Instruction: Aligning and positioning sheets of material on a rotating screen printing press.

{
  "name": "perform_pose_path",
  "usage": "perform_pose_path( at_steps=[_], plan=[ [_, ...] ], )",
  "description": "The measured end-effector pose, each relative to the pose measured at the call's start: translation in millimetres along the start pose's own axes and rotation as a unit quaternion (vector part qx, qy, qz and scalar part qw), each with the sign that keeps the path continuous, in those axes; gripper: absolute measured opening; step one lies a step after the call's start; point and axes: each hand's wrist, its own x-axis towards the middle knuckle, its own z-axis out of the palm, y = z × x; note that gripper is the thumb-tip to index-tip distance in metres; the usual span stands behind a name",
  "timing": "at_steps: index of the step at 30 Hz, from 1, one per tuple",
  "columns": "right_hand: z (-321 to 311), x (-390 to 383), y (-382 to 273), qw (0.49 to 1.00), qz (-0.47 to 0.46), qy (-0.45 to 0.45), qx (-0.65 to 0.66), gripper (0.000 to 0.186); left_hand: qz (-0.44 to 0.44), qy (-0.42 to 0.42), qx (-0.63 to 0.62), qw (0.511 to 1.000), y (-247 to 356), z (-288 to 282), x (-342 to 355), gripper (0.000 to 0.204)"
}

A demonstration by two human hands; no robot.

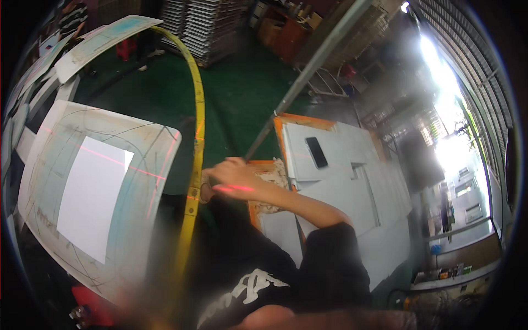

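Observation:
My right hand [237, 175] is at the lower visible end of a slanted metal pole [298, 83], fingers curled against it; a red laser line crosses its back. To its left, a yellow curved bar [198, 129] arches upward. Left of that, a pale, pencil-marked curved board [159, 144] carries a blank white paper sheet [91, 201] and red laser lines. My left hand is not clearly visible; the bottom edge is blurred.
Orange-edged white panels [352, 192] lie at right, with a black phone [317, 152] on them. More curved boards [107, 41] stand upper left, near another person [74, 19]. A drying rack [190, 30] and cardboard boxes [269, 27] are behind. Green floor [236, 93] shows between.

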Motion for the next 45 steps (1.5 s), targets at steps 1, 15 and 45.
perform_pose_path(
  at_steps=[1,15,45],
  plan=[
    [-8,-33,16,0.997,0.07,0.011,0.027,0.044,0.082,-0.004,0.265,0.961,6,35,-9,0.03],
    [-20,-200,27,0.971,0.238,-0.005,0.01,0.04,0.322,-0.15,0.53,0.77,1,197,-45,0.048],
    [-21,-211,20,0.962,0.273,0.004,0.001,0.043,0.334,-0.228,0.593,0.696,-37,175,-79,0.048]
  ],
)
